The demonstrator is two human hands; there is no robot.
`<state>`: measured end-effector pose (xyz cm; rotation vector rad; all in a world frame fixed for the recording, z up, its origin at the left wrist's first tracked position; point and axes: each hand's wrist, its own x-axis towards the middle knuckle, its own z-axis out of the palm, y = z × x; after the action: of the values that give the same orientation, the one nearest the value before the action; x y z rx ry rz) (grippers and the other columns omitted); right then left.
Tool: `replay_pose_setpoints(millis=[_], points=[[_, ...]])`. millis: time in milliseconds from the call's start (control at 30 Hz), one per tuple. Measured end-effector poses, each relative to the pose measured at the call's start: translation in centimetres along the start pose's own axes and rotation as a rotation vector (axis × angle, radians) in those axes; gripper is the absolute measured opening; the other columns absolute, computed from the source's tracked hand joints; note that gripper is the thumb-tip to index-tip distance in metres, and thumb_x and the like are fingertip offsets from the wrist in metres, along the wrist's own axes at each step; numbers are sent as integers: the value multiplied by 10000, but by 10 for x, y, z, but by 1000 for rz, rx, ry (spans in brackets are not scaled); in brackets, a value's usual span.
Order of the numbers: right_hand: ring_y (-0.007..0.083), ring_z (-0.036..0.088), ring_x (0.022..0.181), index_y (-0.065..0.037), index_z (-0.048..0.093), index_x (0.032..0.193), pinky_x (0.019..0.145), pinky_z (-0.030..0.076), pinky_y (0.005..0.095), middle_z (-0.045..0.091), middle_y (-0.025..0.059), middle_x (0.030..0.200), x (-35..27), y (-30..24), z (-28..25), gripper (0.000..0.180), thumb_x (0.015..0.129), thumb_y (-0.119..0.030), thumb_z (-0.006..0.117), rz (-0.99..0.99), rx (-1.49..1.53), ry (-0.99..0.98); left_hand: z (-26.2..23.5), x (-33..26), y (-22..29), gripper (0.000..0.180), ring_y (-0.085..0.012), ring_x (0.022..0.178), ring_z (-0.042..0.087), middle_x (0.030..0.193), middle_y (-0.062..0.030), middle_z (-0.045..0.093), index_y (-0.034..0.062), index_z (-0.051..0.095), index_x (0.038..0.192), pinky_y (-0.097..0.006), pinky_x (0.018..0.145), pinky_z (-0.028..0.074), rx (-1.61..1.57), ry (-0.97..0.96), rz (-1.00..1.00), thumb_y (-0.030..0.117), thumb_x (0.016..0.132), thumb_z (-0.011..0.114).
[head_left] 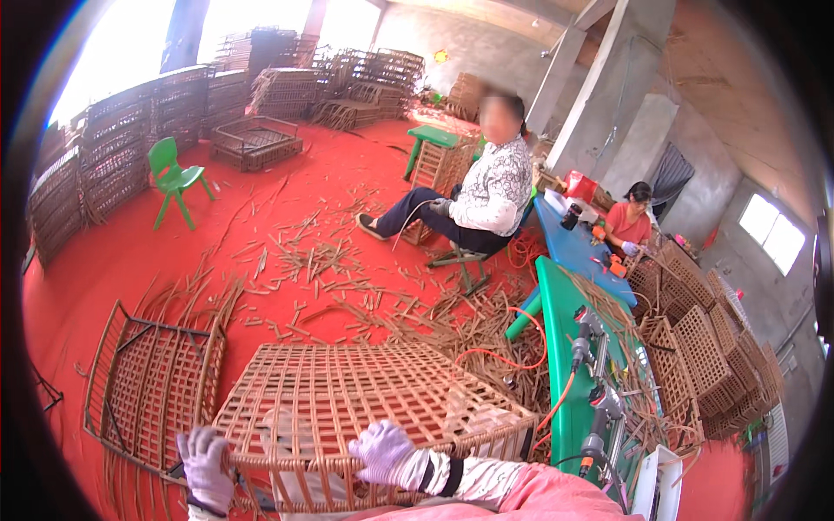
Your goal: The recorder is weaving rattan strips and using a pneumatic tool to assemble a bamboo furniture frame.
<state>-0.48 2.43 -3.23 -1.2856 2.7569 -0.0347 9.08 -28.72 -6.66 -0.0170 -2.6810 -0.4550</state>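
A brown woven basket with an open lattice lies in front of me. My right hand, in a pale purple glove, bends its fingers round the lattice near the basket's close edge. At the left corner is my left hand, gloved alike. Its fingers point up and apart, and its thumb side is against the corner. To the left, another woven panel on a dark metal frame lies on the red floor.
Cut strips litter the red floor ahead. On my right stands a green table with pneumatic tools and an orange hose. One person sits ahead; another works beyond a blue table. Basket stacks line the left wall.
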Motion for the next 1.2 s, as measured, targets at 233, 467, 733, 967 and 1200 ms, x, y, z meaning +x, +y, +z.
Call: replay_pose_setpoints(millis=[233,467,733,967,1200], points=[[284,551,918,-97,598,992,775,430,421,602,99,915,-8,-2,-19,474,688,-459,638,50,158,-211,-9,-4,-2,232,-302,884,552,871,-90,596,92,602,863,-415,833,391,-209,-220,18,59,634,581],[281,550,916,-116,603,1024,798,428,411,601,95,892,-8,3,-19,474,747,-500,592,70,168,-255,-14,4,21,203,-289,884,555,867,-88,600,71,600,848,-428,870,367,-246,-146,94,51,651,558],[276,546,903,-130,596,1078,824,423,400,589,94,884,-10,3,-22,531,744,-543,575,110,194,-234,-15,5,30,206,-302,898,529,869,-95,569,70,597,836,-446,902,355,-205,-49,74,73,630,590],[275,550,878,-110,596,1067,819,428,394,589,95,871,-12,3,-14,546,740,-548,576,98,196,-214,-19,7,39,226,-291,799,503,799,-86,543,60,599,791,-394,789,388,-189,-22,42,132,585,656],[265,554,901,-112,592,1062,814,437,388,599,85,896,-10,0,-21,527,725,-517,603,105,185,-224,-7,4,34,261,-287,791,485,758,-77,518,63,566,722,-402,764,374,-199,5,-60,198,562,722]])
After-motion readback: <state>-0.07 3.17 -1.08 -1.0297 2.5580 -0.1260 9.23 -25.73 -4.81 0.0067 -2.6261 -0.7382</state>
